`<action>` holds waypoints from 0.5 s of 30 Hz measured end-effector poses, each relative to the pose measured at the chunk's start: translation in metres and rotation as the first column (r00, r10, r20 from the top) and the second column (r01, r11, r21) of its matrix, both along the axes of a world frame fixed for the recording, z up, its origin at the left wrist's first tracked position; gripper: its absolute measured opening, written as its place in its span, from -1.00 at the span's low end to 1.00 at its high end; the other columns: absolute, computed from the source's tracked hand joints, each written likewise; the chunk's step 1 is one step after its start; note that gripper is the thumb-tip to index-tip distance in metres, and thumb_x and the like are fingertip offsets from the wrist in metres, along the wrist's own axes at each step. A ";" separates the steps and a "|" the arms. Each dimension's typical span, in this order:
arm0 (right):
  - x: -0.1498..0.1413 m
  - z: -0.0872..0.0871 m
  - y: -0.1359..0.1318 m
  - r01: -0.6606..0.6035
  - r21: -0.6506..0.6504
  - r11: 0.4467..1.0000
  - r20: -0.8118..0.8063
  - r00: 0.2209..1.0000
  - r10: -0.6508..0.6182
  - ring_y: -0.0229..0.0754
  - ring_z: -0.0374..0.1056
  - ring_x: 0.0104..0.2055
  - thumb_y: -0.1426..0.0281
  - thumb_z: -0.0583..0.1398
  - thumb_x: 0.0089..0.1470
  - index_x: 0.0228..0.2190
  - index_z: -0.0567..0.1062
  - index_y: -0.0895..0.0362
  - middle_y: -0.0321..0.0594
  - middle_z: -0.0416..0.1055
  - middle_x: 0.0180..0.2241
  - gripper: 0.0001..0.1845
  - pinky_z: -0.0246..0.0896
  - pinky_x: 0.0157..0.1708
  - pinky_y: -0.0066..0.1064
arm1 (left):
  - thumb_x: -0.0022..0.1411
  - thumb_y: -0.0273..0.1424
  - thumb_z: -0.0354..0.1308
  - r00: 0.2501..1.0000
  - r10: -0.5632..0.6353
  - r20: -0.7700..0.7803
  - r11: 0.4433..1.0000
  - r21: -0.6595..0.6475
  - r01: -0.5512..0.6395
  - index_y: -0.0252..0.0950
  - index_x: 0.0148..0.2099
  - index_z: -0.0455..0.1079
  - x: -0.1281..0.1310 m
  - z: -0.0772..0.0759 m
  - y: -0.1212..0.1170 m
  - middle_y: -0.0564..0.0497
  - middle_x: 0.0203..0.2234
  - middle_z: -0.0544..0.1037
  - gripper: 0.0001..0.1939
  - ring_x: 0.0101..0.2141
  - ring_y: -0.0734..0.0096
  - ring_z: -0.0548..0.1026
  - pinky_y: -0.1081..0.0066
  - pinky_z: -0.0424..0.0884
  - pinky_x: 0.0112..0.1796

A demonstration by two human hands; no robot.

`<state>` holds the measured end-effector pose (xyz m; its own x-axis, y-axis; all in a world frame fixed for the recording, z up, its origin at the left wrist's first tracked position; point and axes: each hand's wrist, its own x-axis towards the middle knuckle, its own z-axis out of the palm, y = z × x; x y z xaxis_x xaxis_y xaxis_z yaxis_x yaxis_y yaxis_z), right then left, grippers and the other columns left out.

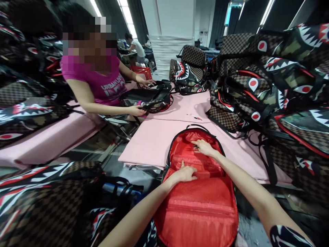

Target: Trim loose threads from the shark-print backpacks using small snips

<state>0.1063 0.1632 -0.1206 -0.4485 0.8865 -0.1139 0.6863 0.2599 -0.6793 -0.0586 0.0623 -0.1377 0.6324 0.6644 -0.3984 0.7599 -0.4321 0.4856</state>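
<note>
A backpack [199, 209] lies unzipped and spread open in front of me, its red lining showing. It rests partly on the pink table edge. My left hand [185, 172] is on the lining around the middle, near a pocket edge, with the fingers apart. Further up inside, my right hand [204, 147] reaches to the lining by a small printed label [194, 150], its fingers stretched out. Something small and dark shows under these fingertips; I cannot make out what it is. A black carry handle [197, 126] loops at the far end of the backpack.
A pen [194, 117] lies on the pink table [146, 140]. Checkered and camouflage backpacks with shark-teeth prints [257, 85] are piled at right; another backpack [51, 202] is at lower left. Across the table, a person in a pink shirt [95, 82] handles a black backpack [146, 96].
</note>
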 end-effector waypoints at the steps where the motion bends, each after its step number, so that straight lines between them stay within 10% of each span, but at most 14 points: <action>1: 0.002 0.010 0.011 -0.014 -0.004 1.000 -0.023 1.000 0.014 -0.01 0.20 0.08 0.44 0.12 0.05 -0.03 0.40 0.13 -0.11 0.35 -0.01 -0.60 -0.01 0.10 -0.16 | 0.13 -0.33 0.02 1.000 0.000 -0.005 1.000 0.000 0.000 -0.27 -0.21 0.39 0.001 0.000 0.001 -0.11 -0.21 0.54 -0.78 -0.11 0.14 0.45 -0.18 -0.19 0.09; 7: 0.025 0.052 0.039 -0.082 -0.072 0.994 -0.240 0.969 0.063 -0.09 0.27 0.01 0.26 0.08 0.12 -0.09 0.44 0.19 -0.17 0.39 -0.05 -0.63 0.06 0.08 -0.18 | 0.15 -0.31 0.00 1.000 -0.015 0.009 1.000 -0.012 0.015 -0.26 -0.24 0.39 0.003 0.001 0.004 -0.08 -0.19 0.53 -0.80 -0.10 0.17 0.44 -0.24 -0.28 0.07; 15: 0.076 0.072 -0.021 0.055 -0.150 0.987 -0.578 0.805 -0.132 -0.03 0.21 0.07 0.08 0.14 0.04 -0.01 0.37 0.12 -0.09 0.28 0.06 -0.45 0.09 0.06 -0.12 | 0.12 -0.29 0.07 0.998 0.024 0.052 1.000 -0.022 -0.023 -0.26 -0.26 0.42 0.006 -0.011 0.013 -0.03 -0.30 0.56 -0.81 -0.17 0.15 0.47 -0.27 -0.21 0.06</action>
<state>0.1819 0.1426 -0.0481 -0.3801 0.9243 0.0345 0.1661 0.1049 -0.9805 -0.0531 0.0750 -0.1486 0.6374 0.6709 -0.3791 0.7427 -0.4039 0.5341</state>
